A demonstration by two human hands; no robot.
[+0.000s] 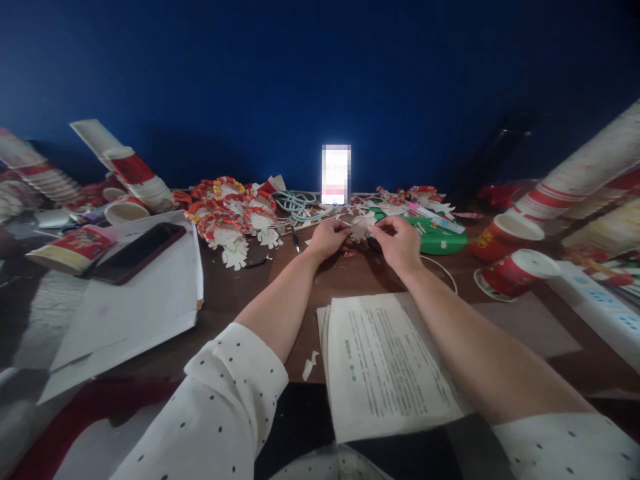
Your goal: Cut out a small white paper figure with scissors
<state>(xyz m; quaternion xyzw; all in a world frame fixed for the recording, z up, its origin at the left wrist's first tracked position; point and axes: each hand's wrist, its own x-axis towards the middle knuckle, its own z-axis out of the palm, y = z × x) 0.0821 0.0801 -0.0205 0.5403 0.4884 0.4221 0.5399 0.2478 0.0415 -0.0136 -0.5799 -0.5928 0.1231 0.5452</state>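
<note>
Pinching a small paper cutout [361,227] btwn both hands, left hand [327,239] & right hand [399,241] closed on it; its orientation unclear.

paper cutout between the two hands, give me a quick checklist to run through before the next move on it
1. Hold on the small white paper cutout: the left hand and the right hand both pinch it. Ok.
2. Cutout lifted off the dark brown wooden table: cannot tell.
3. Cutout's edges intact: too small to see. Cannot tell.
4. Room under the forearms: the printed white paper sheets lie under the right forearm and could be dragged. Not ok.
5. Finished red and white paper cutouts: piled to the left, apart from the hands. Ok.
6. Red and white paper cup to the right: tipped towards the hands but apart from them. Ok.
</note>
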